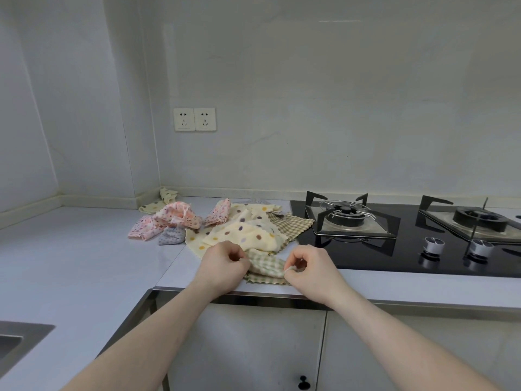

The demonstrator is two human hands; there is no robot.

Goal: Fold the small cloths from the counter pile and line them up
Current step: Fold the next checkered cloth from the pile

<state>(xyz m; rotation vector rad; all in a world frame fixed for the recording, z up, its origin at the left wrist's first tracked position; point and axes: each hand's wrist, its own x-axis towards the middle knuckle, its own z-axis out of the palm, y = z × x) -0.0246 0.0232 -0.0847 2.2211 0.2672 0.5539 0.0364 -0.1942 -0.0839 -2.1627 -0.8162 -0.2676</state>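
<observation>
A small green checked cloth (266, 268) lies bunched at the counter's front edge. My left hand (224, 262) pinches its left corner and my right hand (310, 268) pinches its right corner. Just behind it sprawls the pile: a yellow dotted cloth (248, 235), a second green checked cloth (293, 225), pink dotted cloths (174, 217) and a small grey dotted cloth (171, 236). Another yellow dotted cloth (160, 203) lies crumpled in the back corner.
A black glass gas hob (408, 249) with two burners and knobs sits right of the pile, close to my right hand. A sink (17, 338) is at the lower left. White counter (84, 249) stretches to the left. Cabinet doors hang below.
</observation>
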